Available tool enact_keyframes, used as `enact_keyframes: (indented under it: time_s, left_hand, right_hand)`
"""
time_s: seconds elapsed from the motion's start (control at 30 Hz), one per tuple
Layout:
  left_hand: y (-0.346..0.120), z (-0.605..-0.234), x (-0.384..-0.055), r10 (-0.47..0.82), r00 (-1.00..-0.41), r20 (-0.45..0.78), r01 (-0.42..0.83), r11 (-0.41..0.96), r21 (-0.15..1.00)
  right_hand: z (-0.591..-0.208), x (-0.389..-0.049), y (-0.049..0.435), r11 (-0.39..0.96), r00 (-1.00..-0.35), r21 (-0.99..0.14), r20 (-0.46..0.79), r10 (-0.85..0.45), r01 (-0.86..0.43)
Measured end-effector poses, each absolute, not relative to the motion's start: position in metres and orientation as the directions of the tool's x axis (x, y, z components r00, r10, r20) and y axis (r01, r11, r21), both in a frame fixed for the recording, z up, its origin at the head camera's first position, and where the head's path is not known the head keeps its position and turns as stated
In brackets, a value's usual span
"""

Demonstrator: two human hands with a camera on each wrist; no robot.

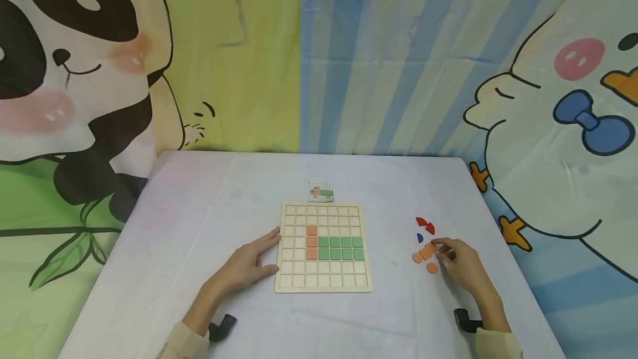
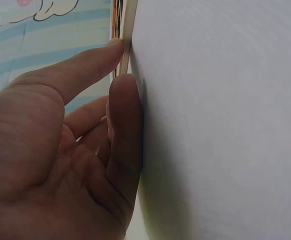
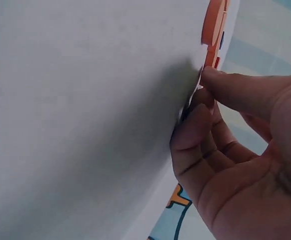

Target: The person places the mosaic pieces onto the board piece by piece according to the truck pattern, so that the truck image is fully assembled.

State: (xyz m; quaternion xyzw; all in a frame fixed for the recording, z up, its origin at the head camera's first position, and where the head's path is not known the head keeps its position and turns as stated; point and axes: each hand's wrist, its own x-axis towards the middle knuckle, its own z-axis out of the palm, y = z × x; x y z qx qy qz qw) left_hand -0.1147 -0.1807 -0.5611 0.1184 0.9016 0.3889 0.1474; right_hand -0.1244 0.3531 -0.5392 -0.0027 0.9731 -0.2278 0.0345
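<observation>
A pale wooden grid board [image 1: 294,276] lies on the table. Orange square tiles [image 1: 312,241] form a column on it, beside two rows of green square tiles [image 1: 340,247]. My left hand [image 1: 244,265] rests at the board's left edge, fingers extended; its fingertips and thumb touch the board's side [image 2: 129,35]. Off to the right, my right hand [image 1: 461,265] pinches an orange square tile [image 1: 432,246] between thumb and fingertips, low over the table. Next to it are another orange square [image 1: 425,254] and orange round pieces [image 1: 432,267].
Two red quarter-circle pieces [image 1: 425,225] and a small blue piece [image 1: 420,237] lie beyond the orange ones. A small picture card [image 1: 321,190] sits just past the board's far edge. The white-covered table [image 1: 224,198] meets a cartoon-printed curtain [image 1: 389,71] at the back.
</observation>
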Motion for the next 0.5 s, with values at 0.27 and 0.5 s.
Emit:
enact_keyframes:
  time_s: [0.27,0.5]
  left_hand:
    - [-0.182,-0.563,-0.115,0.351,-0.923,-0.159,0.120,0.655,0.746]
    - [-0.182,-0.564,-0.114,0.347,-0.926,-0.150,0.125,0.656,0.744]
  right_hand:
    - [-0.540,-0.132,0.359,0.890,-0.993,-0.456,-0.100,-0.059,-0.007]
    - [-0.539,-0.137,0.361,0.890,-0.989,-0.456,-0.137,-0.051,0.017]
